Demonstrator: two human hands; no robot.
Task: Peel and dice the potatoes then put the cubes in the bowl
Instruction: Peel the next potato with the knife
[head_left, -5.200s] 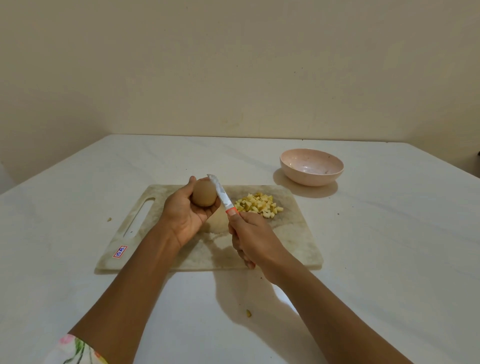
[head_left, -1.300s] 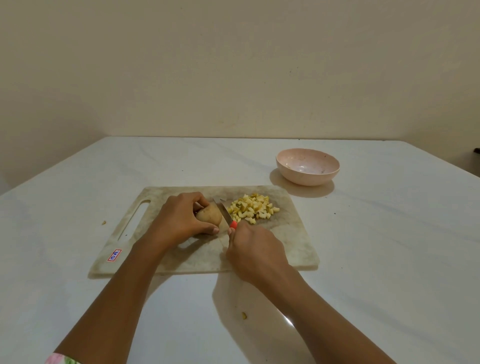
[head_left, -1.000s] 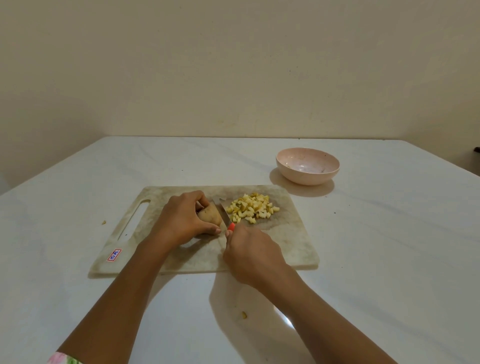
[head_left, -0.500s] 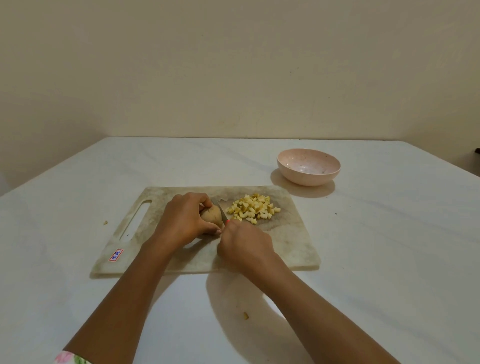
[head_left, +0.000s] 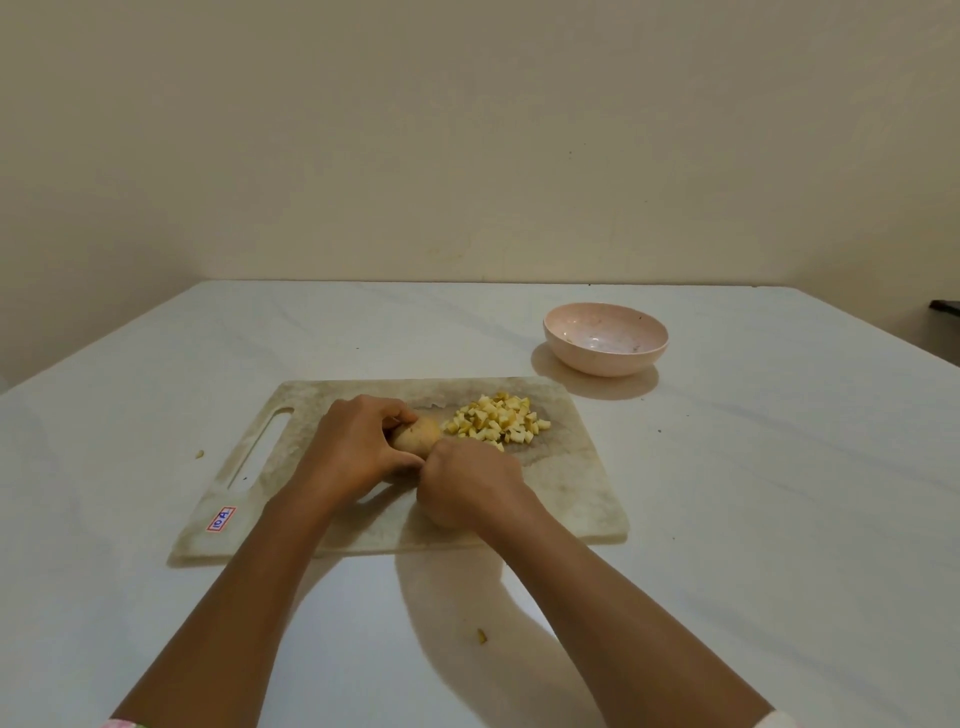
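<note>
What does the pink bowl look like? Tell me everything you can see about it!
The bowl is round, shallow, smooth and pale pink with tiny dark speckles. It stands upright on the white table, beyond the far right corner of the cutting board and apart from it. The potato cubes are not in it; it holds only a few small specks. Only the table touches it.

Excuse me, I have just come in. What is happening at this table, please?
A person is working on a potato at a cutting board on the white table. The left hand holds the potato, which looks unpeeled, down on the board. The right hand is curled tight against it; whatever it grips is hidden. A pile of diced cubes lies just right of the potato. The pink bowl stands beyond the board and holds no cubes yet.
</note>
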